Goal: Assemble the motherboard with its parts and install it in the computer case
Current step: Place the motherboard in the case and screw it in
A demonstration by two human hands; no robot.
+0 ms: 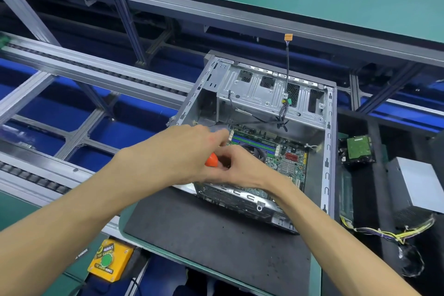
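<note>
Computer case [328, 142] lies open at frame centre on a dark mat [216, 235]; motherboard [286, 156] sits flat inside it. Both hands meet over the board's left edge. Left hand [175, 154] has its fingers curled around an orange-handled screwdriver [211, 160]. Right hand [242, 168] pinches the same tool just right of the handle; the tip is hidden. Hard drive [358, 149] and power supply [418, 190] sit right of the case. Yellow button box [110, 259] at lower left.

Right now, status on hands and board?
Left hand and right hand both on orange-handled screwdriver. Motherboard seated in case. Loose cables above board.
</note>
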